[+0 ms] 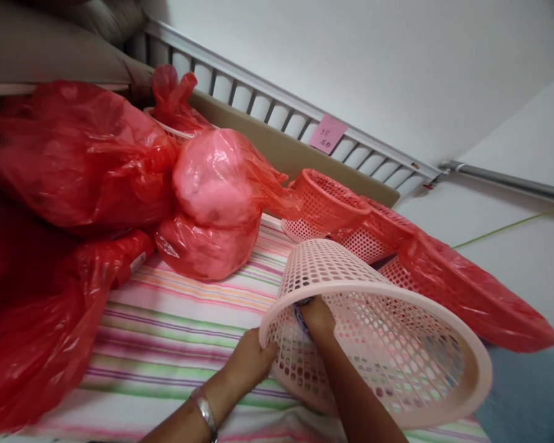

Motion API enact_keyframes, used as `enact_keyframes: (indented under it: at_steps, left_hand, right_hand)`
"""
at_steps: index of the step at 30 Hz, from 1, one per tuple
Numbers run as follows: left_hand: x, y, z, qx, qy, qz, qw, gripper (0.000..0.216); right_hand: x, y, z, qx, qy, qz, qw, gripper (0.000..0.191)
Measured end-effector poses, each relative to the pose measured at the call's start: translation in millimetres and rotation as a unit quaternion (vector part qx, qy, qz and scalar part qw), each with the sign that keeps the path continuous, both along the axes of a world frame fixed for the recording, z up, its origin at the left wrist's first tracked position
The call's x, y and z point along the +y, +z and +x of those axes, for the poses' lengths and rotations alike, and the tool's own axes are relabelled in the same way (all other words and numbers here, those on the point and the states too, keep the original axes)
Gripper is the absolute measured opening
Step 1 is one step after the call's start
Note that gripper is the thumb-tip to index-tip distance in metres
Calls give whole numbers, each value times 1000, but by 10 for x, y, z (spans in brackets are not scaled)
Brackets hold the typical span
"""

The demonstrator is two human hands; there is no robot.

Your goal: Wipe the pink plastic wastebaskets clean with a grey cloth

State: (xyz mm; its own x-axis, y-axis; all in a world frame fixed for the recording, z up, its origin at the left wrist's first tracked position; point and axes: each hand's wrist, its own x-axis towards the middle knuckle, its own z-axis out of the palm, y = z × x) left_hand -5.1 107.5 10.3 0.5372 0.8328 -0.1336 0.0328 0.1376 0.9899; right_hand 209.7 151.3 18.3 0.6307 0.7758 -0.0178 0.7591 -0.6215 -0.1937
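Observation:
A pale pink plastic waste basket with round holes lies tilted on its side, its mouth towards me. My left hand, a silver bracelet at its wrist, is closed on the near left part of the rim. Inside the mouth, my right hand is closed on a bluish patterned cloth against the inner wall. Most of the cloth is hidden by the fingers. Beneath the basket is a striped sheet in pink, green, purple and white.
Stuffed red plastic bags fill the left side, and a round-looking bag sits behind the basket. More baskets lined with red bags stand at the right. Along the wall runs a white slatted rail bearing a pink note.

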Motion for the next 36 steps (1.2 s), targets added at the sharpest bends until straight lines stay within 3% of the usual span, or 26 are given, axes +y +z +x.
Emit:
enact_keyframes:
  at_steps: [6,11,16,19,23,32,36]
  left_hand:
    - [24,58,-52,-19,-6,63,998,24]
    - [21,41,-45,-22,2,57,998,26]
    - [23,26,-45,-18,2,53,998,28]
    - [28,2,-46,-36,-1,59,998,30]
    - [33,-27,-27,-49,5,46,998,32]
    - [23,-121,36,-25,-1,-36,999,26]
    - [21,-91,19,-8,-9,-49,999,37]
  right_hand:
    - [-1,-38,59,11,14,30,999,55]
    - [-156,-136,2,47,43,75,995,52]
    - [-288,-182,-267,107,83,163,977,42]
    - [-334,-106,-493,162,103,221,956,49]
    - [-335,3,-688,202,124,246,940,55]
    - [-331,-165,-544,241,59,270,930,50]
    - [-339,-212,-472,233,56,260,935,49]
